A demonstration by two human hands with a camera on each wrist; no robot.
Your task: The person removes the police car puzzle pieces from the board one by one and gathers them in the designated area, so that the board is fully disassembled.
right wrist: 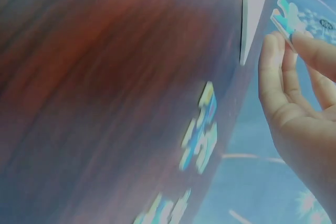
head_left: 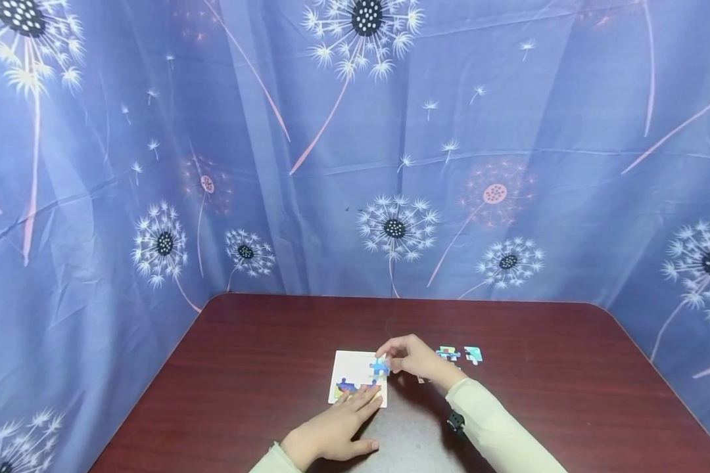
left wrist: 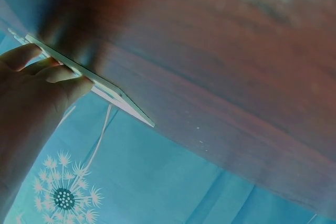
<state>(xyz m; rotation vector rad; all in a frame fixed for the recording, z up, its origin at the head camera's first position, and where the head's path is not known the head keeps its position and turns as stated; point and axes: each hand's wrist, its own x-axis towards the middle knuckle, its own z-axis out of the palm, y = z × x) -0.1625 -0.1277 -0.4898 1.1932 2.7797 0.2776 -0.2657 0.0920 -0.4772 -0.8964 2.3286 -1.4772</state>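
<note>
A white puzzle board lies on the dark red table, with joined puzzle pieces along its near edge. My left hand rests on those pieces with straight fingers, hiding part of them; the left wrist view shows its fingertips on the board's edge. In my right hand a blue puzzle piece is pinched between thumb and fingers over the board's right side. Seen from the right wrist, that hand holds the piece up off the table.
Loose puzzle pieces lie right of the board, partly behind the right forearm, with another piece farther right. The right wrist view shows several such pieces on the wooden table. Blue dandelion-print curtains hang around the table.
</note>
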